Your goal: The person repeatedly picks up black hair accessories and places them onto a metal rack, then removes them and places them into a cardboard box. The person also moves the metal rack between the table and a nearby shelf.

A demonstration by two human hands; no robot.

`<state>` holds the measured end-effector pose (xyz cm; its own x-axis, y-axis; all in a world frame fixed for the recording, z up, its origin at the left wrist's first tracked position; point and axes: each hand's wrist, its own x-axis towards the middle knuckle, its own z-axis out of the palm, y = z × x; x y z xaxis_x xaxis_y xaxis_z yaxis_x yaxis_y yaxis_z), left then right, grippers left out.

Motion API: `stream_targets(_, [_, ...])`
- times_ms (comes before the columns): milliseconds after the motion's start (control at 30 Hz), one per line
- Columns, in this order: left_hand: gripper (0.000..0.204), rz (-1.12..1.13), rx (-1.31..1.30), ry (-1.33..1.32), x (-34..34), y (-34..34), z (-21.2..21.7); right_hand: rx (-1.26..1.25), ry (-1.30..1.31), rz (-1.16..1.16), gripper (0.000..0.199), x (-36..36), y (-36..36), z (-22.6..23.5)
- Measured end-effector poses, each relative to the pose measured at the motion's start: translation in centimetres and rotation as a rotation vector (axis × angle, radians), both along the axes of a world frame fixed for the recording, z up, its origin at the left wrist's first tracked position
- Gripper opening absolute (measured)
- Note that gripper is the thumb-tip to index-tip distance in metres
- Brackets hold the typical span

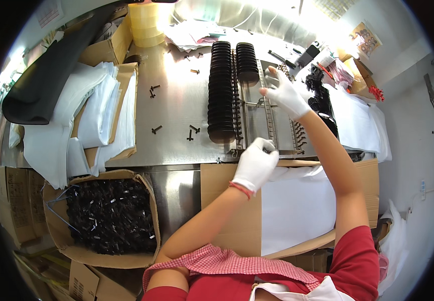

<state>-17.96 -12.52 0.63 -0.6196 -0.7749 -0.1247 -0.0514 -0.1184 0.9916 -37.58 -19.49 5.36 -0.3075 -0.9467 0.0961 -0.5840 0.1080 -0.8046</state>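
Observation:
A metal rack lies on the steel table in front of me, with rows of small pegs along its rails. Black oval pieces fill a long row on its left, and a shorter row stands at its far end. My left hand, in a white glove, is closed at the rack's near end; whatever its fingers hold is hidden. Over the rack's right side is my right hand, also gloved, its thumb and fingers apart with nothing visible between them. Bare fingertips show on the right hand.
Several small dark T-shaped parts are scattered left of the rack. A carton of small black pieces sits at the near left. White sheets are stacked beyond it. Nearest me is an open carton with white lining. Yellow tape rolls stand far left.

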Motion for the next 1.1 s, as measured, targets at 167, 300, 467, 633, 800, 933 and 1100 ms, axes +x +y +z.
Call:
stream_targets(167, [0.045,0.025,-0.748,-0.361,-1.6,1.9,-4.2,-0.032,-0.641,0.207,0.069,-5.1,-7.0,-4.6])
stream_targets(300, [0.027,-0.181,-0.318,-0.353,0.5,-0.2,0.2,-0.086,-0.346,0.217,0.072,-2.1,-6.6,-4.4])
stream_targets(467, [0.017,-0.176,-0.414,-0.337,0.5,0.1,-0.3,-0.181,0.080,0.037,0.066,1.2,-5.1,-4.7])
stream_targets(633, [0.013,-0.176,-0.455,-0.316,0.4,0.0,-0.9,-0.220,0.157,-0.111,0.058,3.4,-4.7,-5.1])
stream_targets(800, [0.018,-0.205,-0.420,-0.343,0.6,-0.2,-0.2,-0.274,0.434,-0.063,0.058,4.9,-4.5,-6.0])
stream_targets(933, [0.029,-0.249,-0.368,-0.383,0.9,-0.5,0.5,-0.334,0.457,-0.006,0.058,4.3,-5.3,-5.2])
stream_targets(1100, [0.032,-0.220,-0.340,-0.383,0.9,-0.5,-0.1,-0.384,0.618,0.075,0.055,3.8,-8.3,-4.7])
